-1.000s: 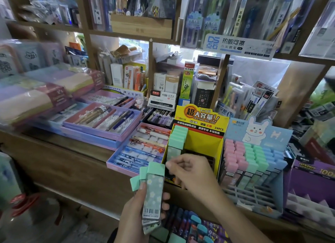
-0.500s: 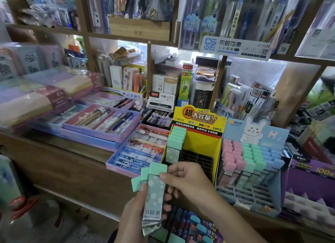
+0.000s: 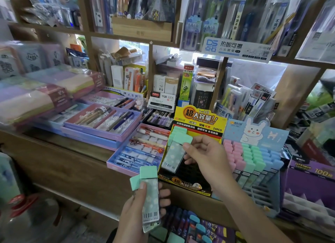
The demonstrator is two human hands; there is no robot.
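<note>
Pinching one mint-capped case point(image 3: 174, 155) by its long edges, the right hand point(image 3: 208, 155) holds it at centre frame over the yellow display box point(image 3: 199, 119), just beside the row of like cases point(image 3: 178, 131) slotted at the box's left. The left hand point(image 3: 139, 213), lower centre, grips a stack of spare cases point(image 3: 151, 201), thumb across the front; two, possibly three, as the edge is blurred. Item: light, rigid plastic, probably slick; best taken at the sides below the cap. Adjacent: bunny-card display point(image 3: 253, 132) right of centre, lilac pen tray point(image 3: 116, 165) left of centre. The box's upright header and seated row narrow the way in.
</note>
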